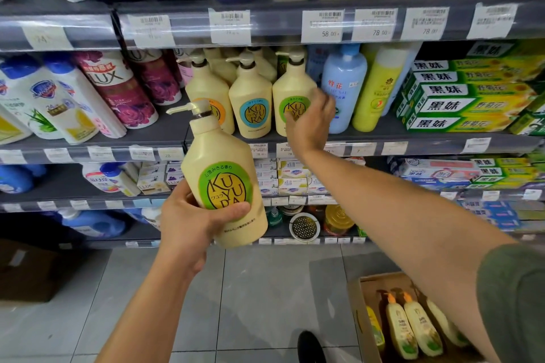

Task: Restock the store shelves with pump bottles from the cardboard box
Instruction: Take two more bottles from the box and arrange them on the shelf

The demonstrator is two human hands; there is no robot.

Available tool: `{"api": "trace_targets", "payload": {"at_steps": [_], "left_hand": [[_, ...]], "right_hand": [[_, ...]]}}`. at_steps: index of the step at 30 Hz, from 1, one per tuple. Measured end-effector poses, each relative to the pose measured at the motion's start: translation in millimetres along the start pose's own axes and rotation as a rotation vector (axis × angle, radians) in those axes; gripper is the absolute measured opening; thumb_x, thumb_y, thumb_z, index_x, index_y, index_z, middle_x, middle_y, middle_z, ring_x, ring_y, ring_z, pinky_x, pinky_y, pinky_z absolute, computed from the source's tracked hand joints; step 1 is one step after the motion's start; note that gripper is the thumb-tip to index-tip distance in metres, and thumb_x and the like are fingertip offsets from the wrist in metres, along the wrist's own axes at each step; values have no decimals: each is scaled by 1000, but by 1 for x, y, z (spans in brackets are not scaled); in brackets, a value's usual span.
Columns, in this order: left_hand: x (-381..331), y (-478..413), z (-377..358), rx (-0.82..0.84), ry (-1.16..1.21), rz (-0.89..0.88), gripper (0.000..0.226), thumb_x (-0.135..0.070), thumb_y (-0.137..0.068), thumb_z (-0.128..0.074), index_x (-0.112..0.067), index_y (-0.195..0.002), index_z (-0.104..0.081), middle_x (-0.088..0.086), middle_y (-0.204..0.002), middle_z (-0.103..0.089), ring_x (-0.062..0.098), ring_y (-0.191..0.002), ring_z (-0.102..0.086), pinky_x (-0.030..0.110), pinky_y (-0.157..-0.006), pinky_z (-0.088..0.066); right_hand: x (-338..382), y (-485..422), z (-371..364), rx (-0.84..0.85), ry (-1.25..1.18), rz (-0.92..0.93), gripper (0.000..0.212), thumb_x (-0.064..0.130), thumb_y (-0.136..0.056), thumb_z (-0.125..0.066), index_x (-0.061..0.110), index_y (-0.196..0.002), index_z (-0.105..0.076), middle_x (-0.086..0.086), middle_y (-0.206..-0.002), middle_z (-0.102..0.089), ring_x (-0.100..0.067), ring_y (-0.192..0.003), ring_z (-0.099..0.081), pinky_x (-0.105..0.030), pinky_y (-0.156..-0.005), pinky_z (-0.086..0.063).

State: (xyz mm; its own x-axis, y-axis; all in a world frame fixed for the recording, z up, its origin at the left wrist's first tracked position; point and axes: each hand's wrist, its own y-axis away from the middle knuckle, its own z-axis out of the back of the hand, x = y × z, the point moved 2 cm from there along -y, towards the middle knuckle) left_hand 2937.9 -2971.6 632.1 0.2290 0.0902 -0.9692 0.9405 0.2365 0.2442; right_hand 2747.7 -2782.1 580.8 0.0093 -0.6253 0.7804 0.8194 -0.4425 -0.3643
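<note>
My left hand point(188, 227) grips a cream pump bottle with a green KUYURA label point(224, 180), held upright in front of the shelves. My right hand point(309, 121) reaches to the middle shelf point(165, 130) and its fingers curl round the lower front of a green-label pump bottle point(292, 88) standing there. Beside that stand a blue-label pump bottle point(250, 100) and an orange-label one point(208, 88), with more cream bottles behind. The cardboard box point(358, 300) sits on the floor at lower right with several cream pump bottles with orange pumps point(413, 330) lying inside.
A light blue bottle point(343, 82) and a yellow bottle point(374, 88) stand right of my right hand. Green toothpaste boxes point(460, 97) fill the shelf's right side. LUX bottles point(118, 88) lean at the left. A brown box point(26, 271) sits on the grey tiled floor at left.
</note>
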Motion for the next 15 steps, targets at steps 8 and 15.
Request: {"api": "trace_targets", "payload": {"at_steps": [8, 15], "left_hand": [[5, -13, 6, -1, -8, -67, 92, -26, -12, -93, -15, -99, -64, 4, -88, -75, 23, -82, -72, 33, -65, -56], [8, -19, 0, -5, 66, -76, 95, -36, 0, -94, -16, -88, -65, 3, -79, -75, 17, -71, -73, 22, -56, -56]], "right_hand": [[-23, 16, -45, -12, -30, -293, 95, 32, -57, -89, 9, -132, -36, -12, -130, -43, -30, -118, -45, -42, -92, -49], [-24, 1, -61, -73, -1, -369, 90, 32, -67, -84, 7, -138, -34, -12, -134, -43, -32, -117, -51, -46, -89, -50]]}}
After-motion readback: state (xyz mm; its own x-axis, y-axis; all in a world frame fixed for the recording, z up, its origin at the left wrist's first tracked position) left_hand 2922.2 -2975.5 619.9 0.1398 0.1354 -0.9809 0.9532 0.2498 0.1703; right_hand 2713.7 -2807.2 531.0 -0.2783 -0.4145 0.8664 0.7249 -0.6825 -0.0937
